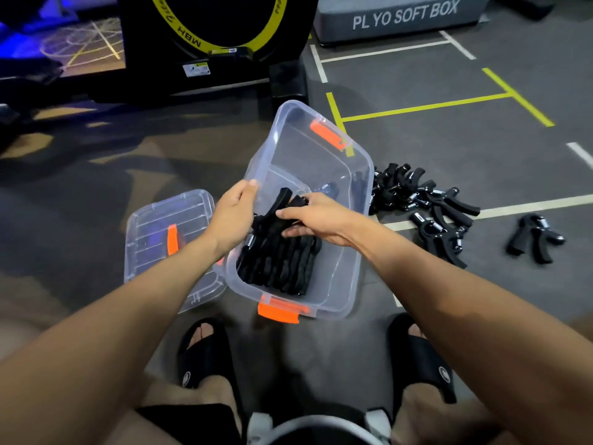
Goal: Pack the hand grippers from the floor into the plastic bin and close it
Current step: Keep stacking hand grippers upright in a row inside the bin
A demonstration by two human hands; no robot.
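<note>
Some grippers sit in the bin; more wait on the floor. The lid is off. The left hand holds the bin's edge; the right hand holds one gripper.

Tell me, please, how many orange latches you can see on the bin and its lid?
3: one on the plastic bin's far rim, one on its near rim, one on the lid lying left of it. Others may be hidden by the left hand.

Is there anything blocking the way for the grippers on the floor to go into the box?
Nothing visible blocks it. The plastic bin is open, its lid lying on the floor beside it. The hand grippers on the floor sit right next to the bin. Both the left hand and right hand are busy at the packed grippers inside.
</note>
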